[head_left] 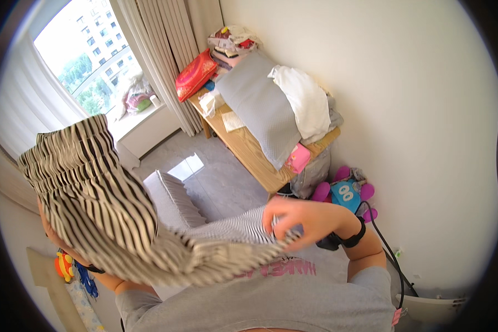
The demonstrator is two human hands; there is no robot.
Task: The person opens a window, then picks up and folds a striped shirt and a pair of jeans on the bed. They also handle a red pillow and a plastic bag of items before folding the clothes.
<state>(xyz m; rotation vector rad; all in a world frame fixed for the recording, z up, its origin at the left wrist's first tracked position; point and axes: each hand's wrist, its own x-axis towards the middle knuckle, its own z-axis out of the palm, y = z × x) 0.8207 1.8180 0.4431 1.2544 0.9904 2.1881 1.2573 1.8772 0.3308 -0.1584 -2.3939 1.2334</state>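
Observation:
Beige-and-black striped trousers (pixel 133 221) with a gathered elastic waistband (pixel 74 152) stretch across the front of me. The waistband end is raised at the left; the fabric narrows toward the right. My right hand (pixel 301 221), slightly blurred, has its fingers curled closed on the right end of the cloth. At the left, the trousers cover my left hand, and only a strip of my left forearm (pixel 72 252) shows along the cloth's edge. The fingers of that hand are hidden. Behind the cloth near my right hand lies a finer-striped fabric (pixel 243 226).
A wooden table (pixel 246 149) against the wall bears a grey cover (pixel 257 105), a white cloth (pixel 301 99) and a red bag (pixel 196 74). A colourful plush toy (pixel 346 193) and a black cable (pixel 395 260) are at the right. A ruffled grey-white piece (pixel 169 199) stands beyond the trousers.

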